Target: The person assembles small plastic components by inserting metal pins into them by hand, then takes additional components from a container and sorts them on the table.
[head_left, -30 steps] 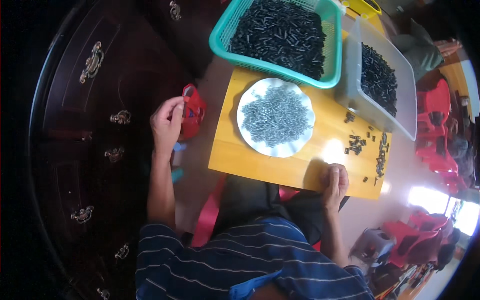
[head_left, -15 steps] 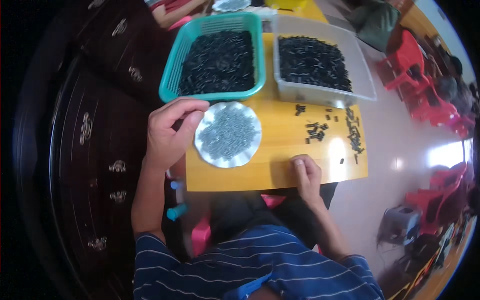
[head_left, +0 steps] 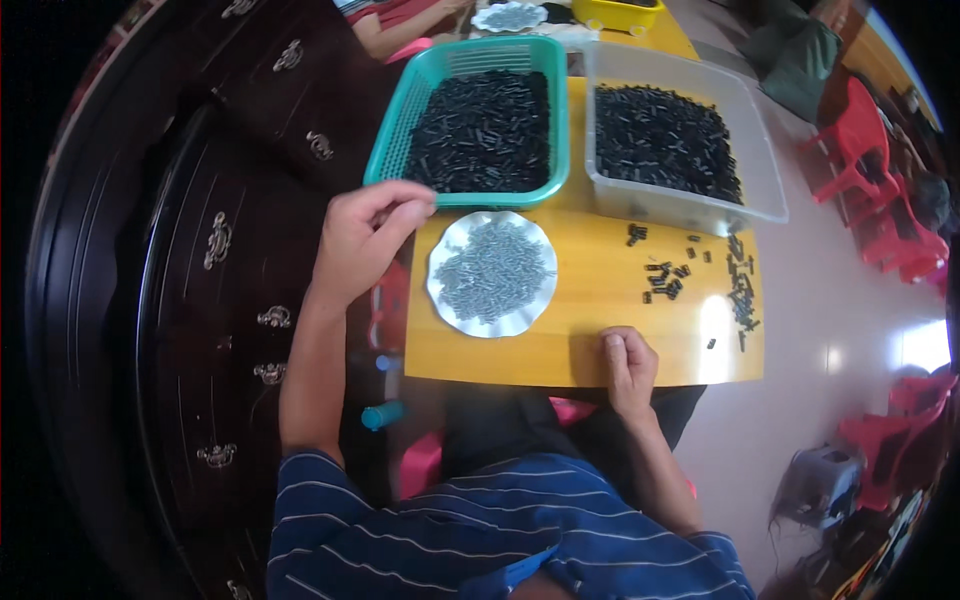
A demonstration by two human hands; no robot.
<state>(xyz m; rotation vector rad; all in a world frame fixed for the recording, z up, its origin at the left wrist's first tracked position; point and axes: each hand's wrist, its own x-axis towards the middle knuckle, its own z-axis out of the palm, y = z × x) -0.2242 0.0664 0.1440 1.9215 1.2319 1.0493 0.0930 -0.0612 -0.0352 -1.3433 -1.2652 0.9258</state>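
While left hand [head_left: 368, 238] hovers by basket [head_left: 495, 199], right hand [head_left: 631, 368] perhaps touches table [head_left: 590, 285].

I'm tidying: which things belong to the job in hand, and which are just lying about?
Apparently in the job:
rectangular green plastic basket of black pieces
clear plastic bin of black pieces
white scalloped plate of small silvery pieces

Apparently lying about:
red plastic chairs
grey plastic stool
teal cylinder

"What do we see on our left?"
"We see a dark brown wooden cabinet [head_left: 185, 345] with ornate, silvery metal handles [head_left: 217, 241]."
"And to our right?"
"We have a pale, glossy floor [head_left: 780, 300] bearing red plastic chairs [head_left: 858, 135] and a grey plastic stool [head_left: 822, 480], with bright white glare [head_left: 920, 347] at the far right."
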